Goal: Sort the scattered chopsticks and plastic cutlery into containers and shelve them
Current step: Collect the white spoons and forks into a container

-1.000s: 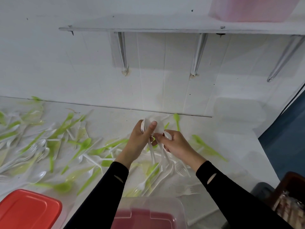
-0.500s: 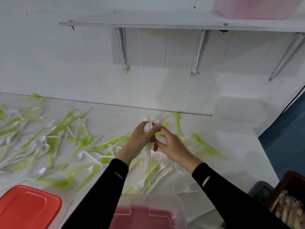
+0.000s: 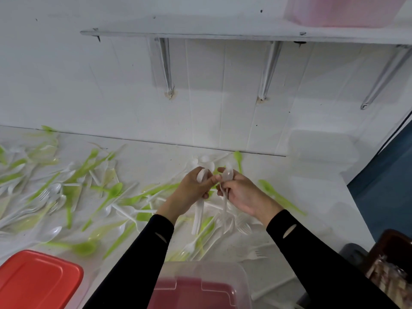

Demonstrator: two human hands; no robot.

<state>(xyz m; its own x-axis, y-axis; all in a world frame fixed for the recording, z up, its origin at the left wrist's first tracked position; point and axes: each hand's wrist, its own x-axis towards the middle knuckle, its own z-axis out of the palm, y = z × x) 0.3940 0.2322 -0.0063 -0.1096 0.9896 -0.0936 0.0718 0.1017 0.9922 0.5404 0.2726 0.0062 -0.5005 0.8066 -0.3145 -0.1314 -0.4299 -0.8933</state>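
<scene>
your left hand [image 3: 191,192] grips a stack of white spoons [image 3: 198,217] at centre, bowls toward 12 o'clock, likely keeping like with like; your right hand [image 3: 245,195] fingers [image 3: 239,178] pinch one more spoon [image 3: 228,175] just beside it, probably to nest it. the clear container [image 3: 244,282] sits at 6 o'clock on the tabletop [image 3: 312,197]

White flat tabletop [image 3: 156,157], back edge against a white panelled wall. Strewn over it, thickest at left and centre: translucent green plastic cutlery [image 3: 114,190] and white plastic cutlery [image 3: 52,231], spoons and forks mixed, overlapping, pointing every way. Near left corner: red rectangular plastic lid [image 3: 38,279], lying flat. Near edge, centre: clear rectangular plastic container [image 3: 240,277], blurred, red showing through its wall. Above: white wall shelf [image 3: 200,34] on slanted metal brackets. Pink translucent plastic tub [image 3: 341,10] stands on its right part, top cut off.
</scene>
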